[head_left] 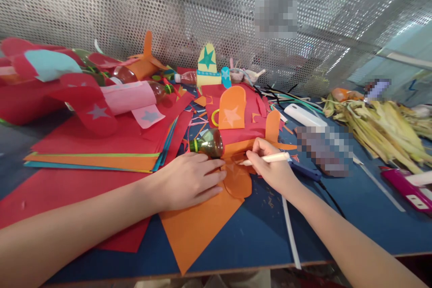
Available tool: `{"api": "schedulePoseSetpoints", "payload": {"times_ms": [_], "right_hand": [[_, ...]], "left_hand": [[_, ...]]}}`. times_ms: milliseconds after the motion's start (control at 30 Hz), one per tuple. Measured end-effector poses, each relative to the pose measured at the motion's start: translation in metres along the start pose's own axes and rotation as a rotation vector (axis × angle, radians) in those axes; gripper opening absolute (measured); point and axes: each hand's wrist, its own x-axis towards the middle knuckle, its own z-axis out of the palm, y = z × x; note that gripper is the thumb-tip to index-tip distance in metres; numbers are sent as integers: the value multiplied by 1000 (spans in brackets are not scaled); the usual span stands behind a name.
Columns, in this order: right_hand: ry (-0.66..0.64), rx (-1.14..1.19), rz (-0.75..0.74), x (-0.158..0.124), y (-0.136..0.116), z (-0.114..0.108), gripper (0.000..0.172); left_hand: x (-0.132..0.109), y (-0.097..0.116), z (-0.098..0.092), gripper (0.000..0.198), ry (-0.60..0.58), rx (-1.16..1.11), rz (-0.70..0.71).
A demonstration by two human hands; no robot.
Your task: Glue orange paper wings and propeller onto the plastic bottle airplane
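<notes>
My left hand (192, 180) lies flat with fingers stretched out on an orange paper sheet (199, 229), pressing it to the blue table (337, 229). My right hand (273, 166) is closed around a white pen (266, 158), its tip touching a rounded orange cut-out (238, 182) that lies on the sheet. Just behind both hands lies a bottle rocket (236, 121) wrapped in red paper with orange fins, its green-capped neck (207, 144) pointing left, close to my left fingers.
A stack of red, orange and blue paper sheets (97, 150) lies at left, with more paper-covered bottle crafts (128, 94) behind it. A perforated metal wall (168, 4) backs the table. Dry husks (381, 126), a white case (303, 115) and a pink object (408, 184) lie at right.
</notes>
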Motion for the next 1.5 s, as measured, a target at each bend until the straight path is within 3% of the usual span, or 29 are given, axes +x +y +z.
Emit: {"api": "schedulePoseSetpoints", "payload": {"times_ms": [1500], "right_hand": [[24,-24,-13,0,-2,0,25]], "left_hand": [[2,1,-1,32,1,-6,1]]}}
